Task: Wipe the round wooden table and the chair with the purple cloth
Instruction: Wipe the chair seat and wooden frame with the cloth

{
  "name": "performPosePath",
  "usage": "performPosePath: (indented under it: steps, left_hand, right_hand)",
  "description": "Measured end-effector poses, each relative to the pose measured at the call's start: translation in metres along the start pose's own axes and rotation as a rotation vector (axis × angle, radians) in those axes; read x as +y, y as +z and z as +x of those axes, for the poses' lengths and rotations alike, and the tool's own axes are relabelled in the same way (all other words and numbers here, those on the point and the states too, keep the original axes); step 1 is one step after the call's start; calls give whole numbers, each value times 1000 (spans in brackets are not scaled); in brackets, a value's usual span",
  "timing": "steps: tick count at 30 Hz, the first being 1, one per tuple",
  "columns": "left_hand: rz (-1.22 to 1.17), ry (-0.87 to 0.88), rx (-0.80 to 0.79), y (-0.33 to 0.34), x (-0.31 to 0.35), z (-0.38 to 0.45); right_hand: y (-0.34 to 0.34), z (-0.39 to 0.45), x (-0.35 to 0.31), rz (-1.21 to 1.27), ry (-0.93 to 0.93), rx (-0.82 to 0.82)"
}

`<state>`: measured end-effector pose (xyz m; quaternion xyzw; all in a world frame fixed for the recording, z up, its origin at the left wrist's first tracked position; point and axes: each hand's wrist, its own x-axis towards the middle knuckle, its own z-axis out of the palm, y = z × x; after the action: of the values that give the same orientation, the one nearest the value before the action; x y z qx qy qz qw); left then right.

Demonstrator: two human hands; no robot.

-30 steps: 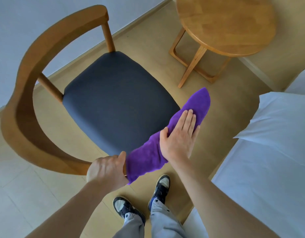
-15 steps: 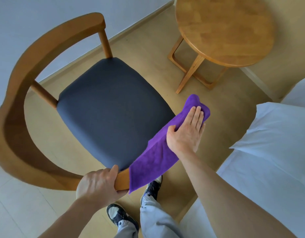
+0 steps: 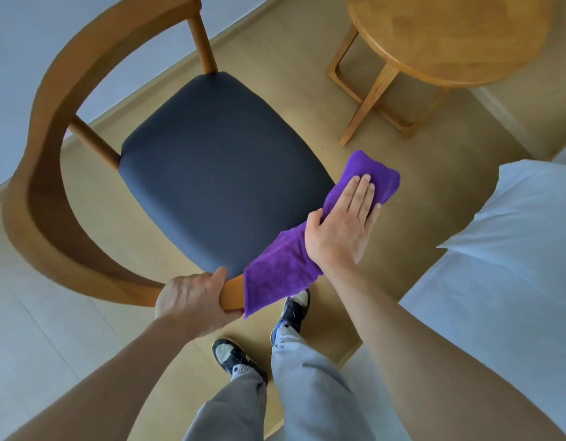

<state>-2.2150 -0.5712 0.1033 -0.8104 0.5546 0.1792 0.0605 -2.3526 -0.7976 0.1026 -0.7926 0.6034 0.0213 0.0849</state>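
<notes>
Wiping was under way on the chair (image 3: 211, 173), so the work looked to be in its second half at best, though nothing showed whether the round table (image 3: 450, 36) had been done; its top was bare and dry-looking, which settled nothing. The purple cloth (image 3: 307, 249) lay along the front right edge of the dark seat, one end hanging past the wooden arm end, the other bunched beyond the seat corner. The right hand (image 3: 342, 227) pressed flat on the cloth, fingers straight and together, thumb out to the side, not gripping. The left hand (image 3: 192, 300) was curled round the end of the chair's wooden arm, holding it steady. Most of the seat and the curved back appeared still to need a pass, as a guess.

By count: one chair, one table, one cloth, two hands, two shoes (image 3: 237, 361) on the floor below, and white bedding (image 3: 514, 249) at the right.
</notes>
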Motion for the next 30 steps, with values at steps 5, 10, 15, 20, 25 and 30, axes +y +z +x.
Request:
performPosePath:
  steps: [5, 10, 15, 20, 25, 30]
  left_hand:
    - [21, -27, -108, -1, 0, 0]
    - [27, -49, -101, 1, -1, 0]
    - [36, -42, -81, 2, -2, 1]
    - [28, -19, -8, 1, -2, -2]
    - [43, 29, 50, 7, -3, -3]
    - [70, 40, 81, 9, -2, -2]
  right_hand:
    - [8, -59, -18, 44, -77, -2]
    - [14, -92, -20, 40, -250, -37]
    - [5, -51, 19, -55, -531, -58]
    - [-6, -5, 33, -80, -429, -29]
    - [-4, 0, 23, -37, -242, -1]
    - [5, -43, -4, 47, -71, 32]
